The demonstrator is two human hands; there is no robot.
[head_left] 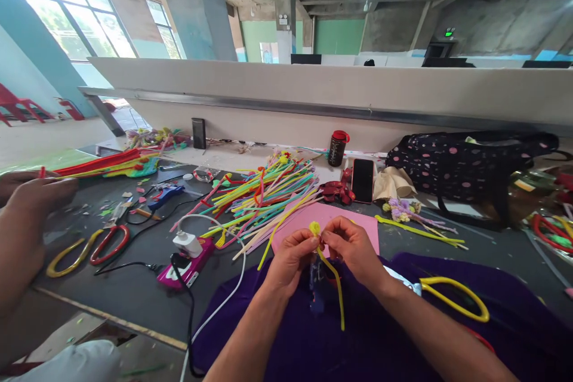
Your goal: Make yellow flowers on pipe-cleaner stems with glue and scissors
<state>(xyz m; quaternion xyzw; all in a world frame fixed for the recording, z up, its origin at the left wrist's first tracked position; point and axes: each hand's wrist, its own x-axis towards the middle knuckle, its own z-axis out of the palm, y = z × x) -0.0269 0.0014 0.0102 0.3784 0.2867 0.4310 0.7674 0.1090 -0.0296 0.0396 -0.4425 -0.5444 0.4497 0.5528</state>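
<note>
Yellow pipe cleaner (330,267), lower centre of frame over purple cloth (367,334), pinched at its coiled top by left hand (290,259) and right hand (353,248), close together; wind tight, even turns, tail hanging free.

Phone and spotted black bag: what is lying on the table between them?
A crumpled beige cloth lies between the phone and the spotted black bag, as the head view shows.

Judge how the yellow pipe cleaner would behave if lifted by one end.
The pipe cleaner probably bends easily yet holds shape: its top is curled between left hand and right hand, its tail hangs curved. Thin and fuzzy, so likely light, not slippery.
</note>
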